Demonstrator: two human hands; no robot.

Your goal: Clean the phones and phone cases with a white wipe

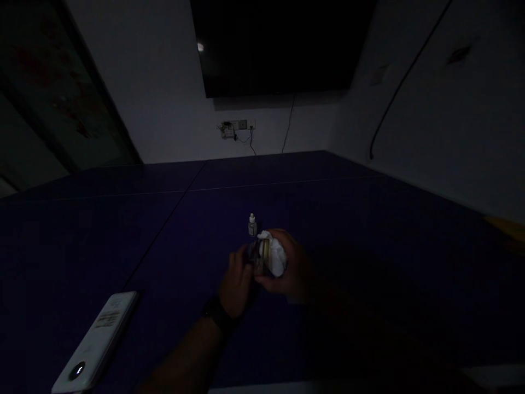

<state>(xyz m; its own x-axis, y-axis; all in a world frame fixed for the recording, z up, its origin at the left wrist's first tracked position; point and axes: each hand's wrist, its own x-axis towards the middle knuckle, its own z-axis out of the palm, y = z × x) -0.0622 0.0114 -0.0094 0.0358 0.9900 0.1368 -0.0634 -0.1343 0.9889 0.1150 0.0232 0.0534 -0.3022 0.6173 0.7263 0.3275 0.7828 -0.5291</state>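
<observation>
In the dim head view, my left hand, with a dark band on its wrist, has its fingers closed around the left side of a small dark, partly shiny object. A pale ring shows at that object's right end; its kind is hard to make out in this light. My right hand curls round a crumpled white tissue and presses it against the ring end. Just beyond both hands, a small clear dropper bottle with a white cap stands upright on the dark blue table.
A long white device with a small lit round display lies at the lower left. Wall sockets with plugs and cables are beyond the table, under a large black screen. Something yellow shows at the right edge.
</observation>
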